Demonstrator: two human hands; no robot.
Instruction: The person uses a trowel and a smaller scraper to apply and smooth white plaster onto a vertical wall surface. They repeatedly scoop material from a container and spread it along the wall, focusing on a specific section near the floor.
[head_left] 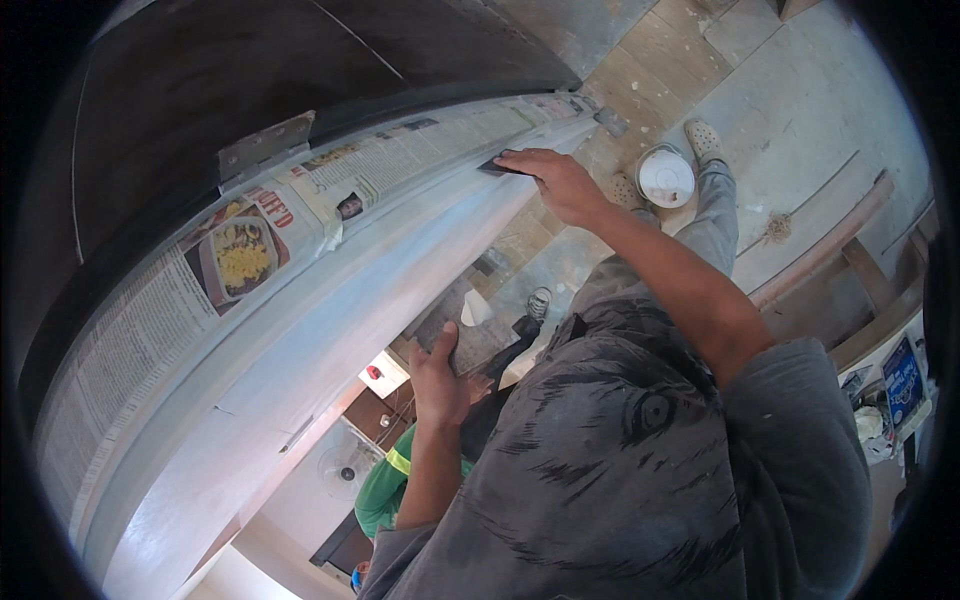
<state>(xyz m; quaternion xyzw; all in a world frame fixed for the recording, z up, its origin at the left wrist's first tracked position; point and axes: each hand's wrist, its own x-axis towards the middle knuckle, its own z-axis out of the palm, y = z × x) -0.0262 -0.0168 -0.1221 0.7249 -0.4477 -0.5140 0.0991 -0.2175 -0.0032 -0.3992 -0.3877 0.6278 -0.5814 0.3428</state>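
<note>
Right hand [560,187] at the far end of the white frame [400,265], arm stretched out; fingers lie together, clamped on a thin dark flat piece [496,164], which sits against the frame's upper edge. Left hand [438,380] lower, just beside the underside of the frame; thumb and forefinger apart, remaining fingers hidden. Near its fingertips, a grey slab [482,342] bearing a white lump [476,308]; cannot tell whether this hand touches or grips the slab. Newspaper [375,180] runs along the frame's upper side, with a dark panel [300,70] beyond it; a metal plate [265,148] juts up from the sheet's outer edge. Past the frame's far end, to its right: white bucket [667,178] on the floor, a foot in a pale clog [705,140] next to it. Farther right of the frame, wooden boards [835,235]. Beneath the frame, a second person's green sleeve [385,490] with a yellow band, partly behind the left forearm; a pale fan [345,472] near that sleeve, on the side closer to the frame.
</note>
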